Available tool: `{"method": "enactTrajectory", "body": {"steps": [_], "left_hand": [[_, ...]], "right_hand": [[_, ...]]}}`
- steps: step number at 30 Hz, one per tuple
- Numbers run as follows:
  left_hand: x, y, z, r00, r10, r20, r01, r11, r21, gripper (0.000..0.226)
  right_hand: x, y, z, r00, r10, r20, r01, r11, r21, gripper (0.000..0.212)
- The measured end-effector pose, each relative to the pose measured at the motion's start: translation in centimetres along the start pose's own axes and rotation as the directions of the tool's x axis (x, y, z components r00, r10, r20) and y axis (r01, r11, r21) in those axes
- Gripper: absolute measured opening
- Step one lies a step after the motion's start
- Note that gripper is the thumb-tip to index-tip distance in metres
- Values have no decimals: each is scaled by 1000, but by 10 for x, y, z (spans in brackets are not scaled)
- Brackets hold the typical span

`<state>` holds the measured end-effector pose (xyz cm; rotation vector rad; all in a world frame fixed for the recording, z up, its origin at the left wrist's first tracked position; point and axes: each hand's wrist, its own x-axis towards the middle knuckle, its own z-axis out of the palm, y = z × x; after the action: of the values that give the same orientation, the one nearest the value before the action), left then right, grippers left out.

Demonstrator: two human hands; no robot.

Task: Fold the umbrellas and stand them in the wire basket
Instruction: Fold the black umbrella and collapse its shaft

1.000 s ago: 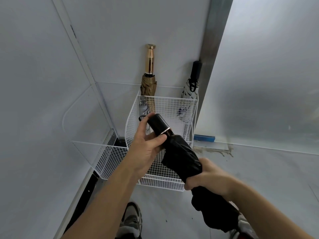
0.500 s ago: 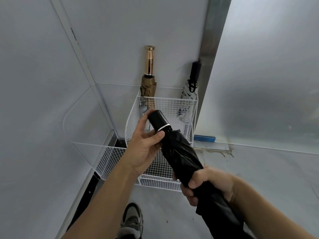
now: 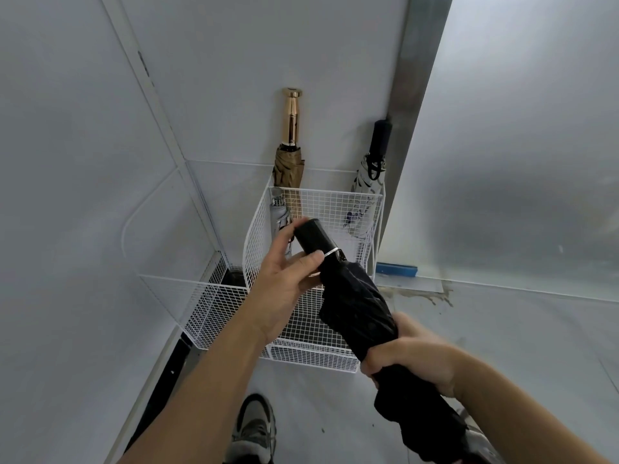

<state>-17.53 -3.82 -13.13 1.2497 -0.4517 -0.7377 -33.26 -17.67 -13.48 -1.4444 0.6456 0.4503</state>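
A black folding umbrella (image 3: 360, 306) slants from upper left to lower right in front of the white wire basket (image 3: 321, 205). My left hand (image 3: 288, 279) holds its black handle, thumb near the silver ring. My right hand (image 3: 407, 354) grips round the bunched black canopy lower down. In the basket stand a tan umbrella with a gold handle (image 3: 290, 142), a grey one (image 3: 278, 214) at the left corner and a white patterned one with a black handle (image 3: 370, 182) at the right.
The basket stands on the floor in a corner between pale walls. A lower white wire tray (image 3: 201, 306) lies to its left. A blue strip (image 3: 397, 270) lies along the right wall's foot. My shoe (image 3: 253, 430) shows at the bottom.
My right hand has slid down the canopy toward me, drawing the fabric out longer. The handle in my left hand has risen slightly.
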Motion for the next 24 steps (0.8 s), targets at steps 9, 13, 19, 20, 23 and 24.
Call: {"method": "enactTrajectory", "body": {"steps": [9,13,19,20,23,24], "left_hand": [[-1,-16,17,940,50,-337,-19,995,97,61],[2,-19,22,920,21,-392,-25,1000,-6,63],[2,-18,22,944,51,-325,-61,998,-19,58],[1,-20,22,940,69,-333,-65,998,24,57],[-2,-22,25,932,148,-331,-92,980,178,53],[-3,-22,26,933,167,-319,-100,971,218,52]], "right_hand": [[22,11,17,874,-359,-327,20,700,-714,35],[26,13,19,854,-401,-331,9,648,-761,40],[25,13,13,887,-356,-294,77,742,-665,32],[26,15,13,888,-352,-295,83,755,-650,31],[26,17,8,896,-332,-296,91,787,-610,32],[25,16,7,907,-314,-279,107,814,-571,31]]}}
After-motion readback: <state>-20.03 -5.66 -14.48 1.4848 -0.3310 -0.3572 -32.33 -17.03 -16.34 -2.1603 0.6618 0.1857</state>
